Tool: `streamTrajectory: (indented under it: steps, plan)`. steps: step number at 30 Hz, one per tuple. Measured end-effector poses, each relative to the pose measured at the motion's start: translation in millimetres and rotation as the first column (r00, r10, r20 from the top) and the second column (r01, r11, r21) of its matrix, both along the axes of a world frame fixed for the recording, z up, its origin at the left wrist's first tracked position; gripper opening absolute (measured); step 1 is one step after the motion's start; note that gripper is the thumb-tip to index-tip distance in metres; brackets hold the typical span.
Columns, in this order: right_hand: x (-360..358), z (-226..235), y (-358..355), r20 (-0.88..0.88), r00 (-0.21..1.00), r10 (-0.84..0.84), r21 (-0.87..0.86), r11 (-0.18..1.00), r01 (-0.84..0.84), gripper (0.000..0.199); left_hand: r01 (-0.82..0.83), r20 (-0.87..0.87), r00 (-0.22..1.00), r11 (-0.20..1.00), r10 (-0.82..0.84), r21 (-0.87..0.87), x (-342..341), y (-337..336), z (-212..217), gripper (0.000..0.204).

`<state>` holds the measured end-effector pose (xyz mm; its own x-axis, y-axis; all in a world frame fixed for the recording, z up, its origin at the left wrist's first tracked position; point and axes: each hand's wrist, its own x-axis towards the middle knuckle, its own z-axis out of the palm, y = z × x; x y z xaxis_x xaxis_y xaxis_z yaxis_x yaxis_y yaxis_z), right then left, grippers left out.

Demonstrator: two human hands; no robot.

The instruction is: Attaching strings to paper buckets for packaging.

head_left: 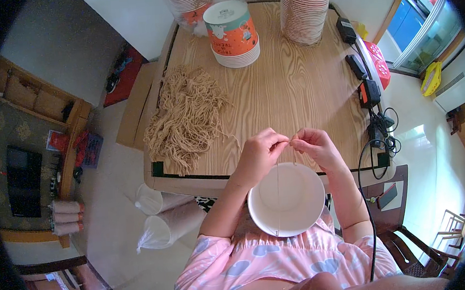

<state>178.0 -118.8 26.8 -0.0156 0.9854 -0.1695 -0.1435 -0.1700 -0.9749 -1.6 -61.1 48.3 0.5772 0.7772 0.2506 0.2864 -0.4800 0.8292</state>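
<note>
My left hand (262,152) and my right hand (318,147) meet at the table's near edge, fingertips pinched together on a thin cord (278,187). From the fingers the cord runs across the mouth of a white paper bucket (313,201) to its near rim. That bucket rests on my lap, its open mouth facing up. To the left on the table lies a loose heap of tan cords (190,118). Beyond it stands a short stack of upside-down paper buckets (233,42), orange and teal with a printed pattern. The pinched fingers hide the cord's end.
A tall bucket stack (305,18) stands at the table's far right, and a plastic-wrapped one (187,2) at the far left. Power adapters (368,93) and cables line the right edge. Wrapped bucket stacks (173,224) lie on the floor at left; a dark chair (403,230) is at right.
</note>
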Motion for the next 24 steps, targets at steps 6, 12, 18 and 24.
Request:
streamTrajectory:
  steps: [6,12,18,24]
  plan:
    - [-2,5,-4,0.098,0.995,0.023,0.053,0.998,-0.028,0.010,-0.078,0.037,0.997,0.979,0.072,0.191,1,-6,3,0.003]
    - [5,-4,-22,-0.008,0.994,0.108,-0.142,0.984,-0.108,0.009,-0.185,0.006,0.983,0.981,0.185,0.067,-23,-2,-7,0.006]
    - [0,-3,-17,0.139,0.988,0.066,-0.048,0.997,-0.060,0.011,0.067,-0.023,0.997,0.995,-0.069,-0.081,-18,1,10,0.020]
    - [-12,33,-9,0.343,0.939,-0.002,0.236,0.968,-0.084,0.009,0.272,0.162,0.959,0.915,-0.232,-0.299,-13,7,22,0.026]
